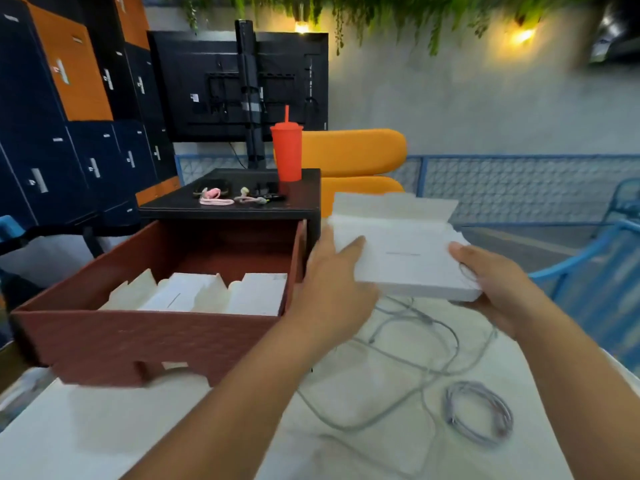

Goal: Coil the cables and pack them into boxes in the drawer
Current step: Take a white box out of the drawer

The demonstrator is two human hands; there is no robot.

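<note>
Far left: a wall of blue and orange lockers (52, 133). Close in front of me is a white table (104, 427).

A brown drawer (138, 341) juts open from a black cabinet (228, 211), and packed boxes (194, 292) stand in a row inside it. On the cabinet top I log pink cables (216, 199) and a red tumbler (286, 150) with a straw. Behind these are the back of a monitor (207, 84) on its stand and an orange chair (353, 150).

Left hand (332, 282): holds the left edge of the white box (398, 258), one digit flat on the lid. I cannot see the rest of its fingers. The box is in the air just right of the drawer, its rear flap raised.

Right hand (498, 289): grips the box's near right corner, thumb on top and fingers curled under.

Below the box a loose grey cable (415, 341) sprawls on the table. A coiled cable (479, 412) lies further right.

Far right: a blue railing (519, 178) and a blue chair (588, 271).
</note>
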